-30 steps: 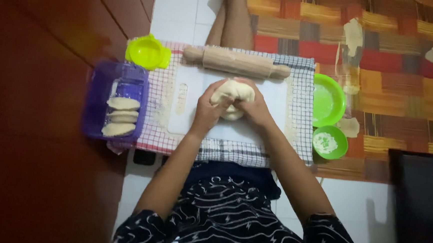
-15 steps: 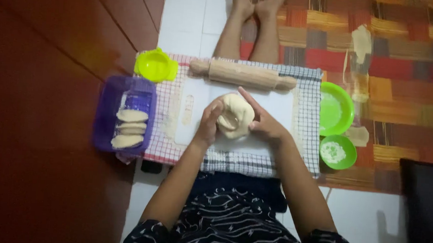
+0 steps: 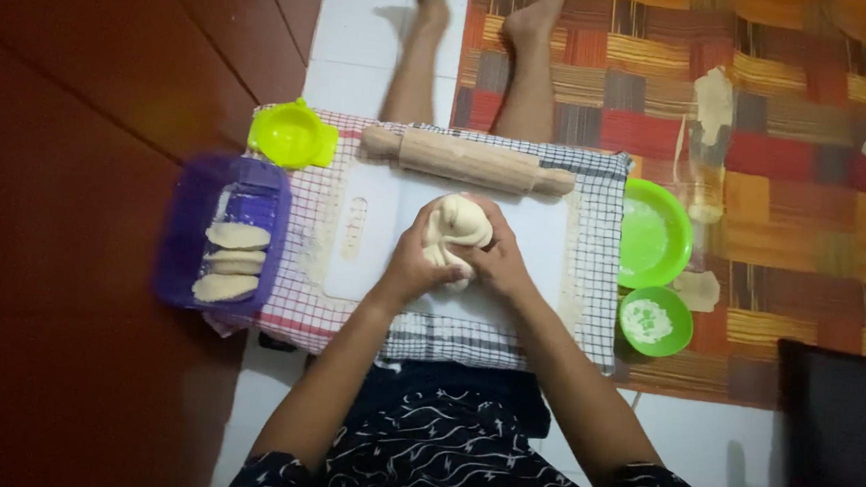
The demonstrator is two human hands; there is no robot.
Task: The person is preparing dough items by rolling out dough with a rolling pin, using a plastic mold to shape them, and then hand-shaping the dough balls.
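- Left hand [image 3: 414, 264]: closed around the left side of the dough lump [image 3: 459, 225], fingers curled against it.
- Right hand [image 3: 497, 259]: gripping the lump's right side and lower edge; both hands touch it and each other.
- Dough lump: pale, folded, held over the white cutting board [image 3: 543, 242] at frame centre.
- Board lies on a checked cloth [image 3: 427, 338].
- Wooden rolling pin [image 3: 468, 161]: just above the hands, along the board's upper edge.
- Purple container [image 3: 204, 227], left of centre: holds three shaped dough pieces [image 3: 235, 259].
- Yellow-green press mould [image 3: 291, 134]: upper left of the cloth.
- Two green bowls [image 3: 657, 237], right of the cloth; the smaller holds white flour.
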